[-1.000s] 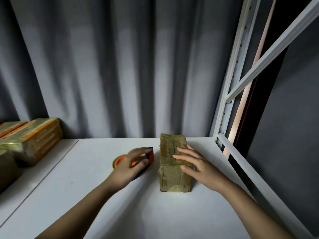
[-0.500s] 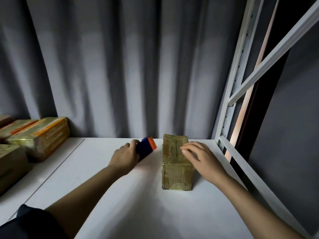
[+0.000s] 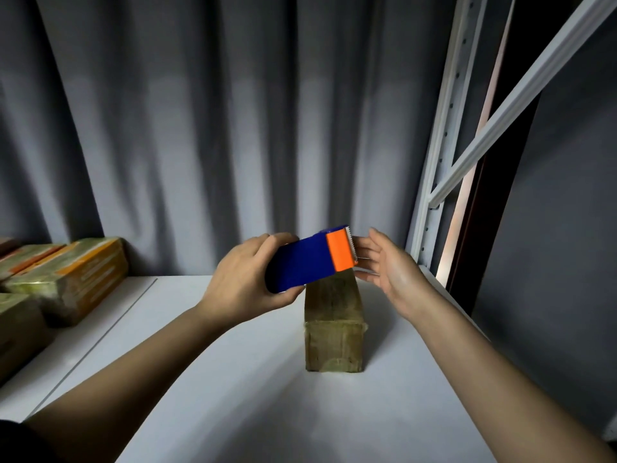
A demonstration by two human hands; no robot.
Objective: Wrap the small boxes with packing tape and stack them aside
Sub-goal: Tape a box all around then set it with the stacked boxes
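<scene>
Left fingers [image 3: 267,243] gripping tape dispenser [image 3: 309,259] above box [image 3: 334,332], right fingers [image 3: 364,252] straight at its blade

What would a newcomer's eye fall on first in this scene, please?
The blue and orange tape dispenser, gripped by the left hand above the white table, stands out first. The right hand reaches its fingers to the orange end. Below lies a taped brown box; more boxes sit far left.
</scene>
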